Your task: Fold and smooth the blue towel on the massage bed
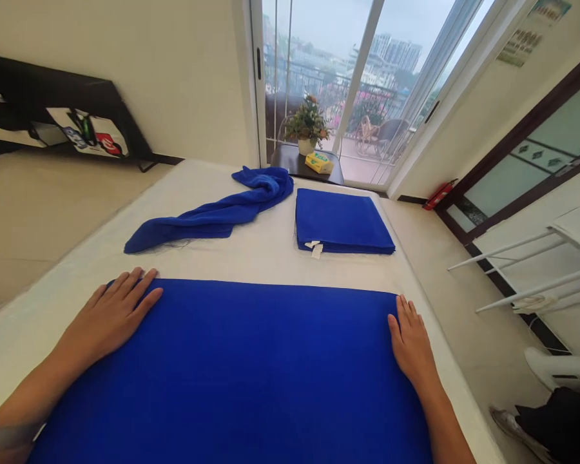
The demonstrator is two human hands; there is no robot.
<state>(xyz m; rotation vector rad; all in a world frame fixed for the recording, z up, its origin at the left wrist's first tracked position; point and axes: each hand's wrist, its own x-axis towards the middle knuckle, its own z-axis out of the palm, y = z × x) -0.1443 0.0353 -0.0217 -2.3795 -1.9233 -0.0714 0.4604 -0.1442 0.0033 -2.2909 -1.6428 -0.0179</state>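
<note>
Two open hands press flat on the blue towel (232, 367) spread on the white bed (251, 258): left hand (113, 316), right hand (410, 341), gripping nothing. One uneven push might bunch it up.

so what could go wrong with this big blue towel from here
The spread towel reaches near the right edge of the white surface by the right hand, so it might slip off there. The left hand lies on its corner while the right only touches the side, so smoothing could skew it.
</note>
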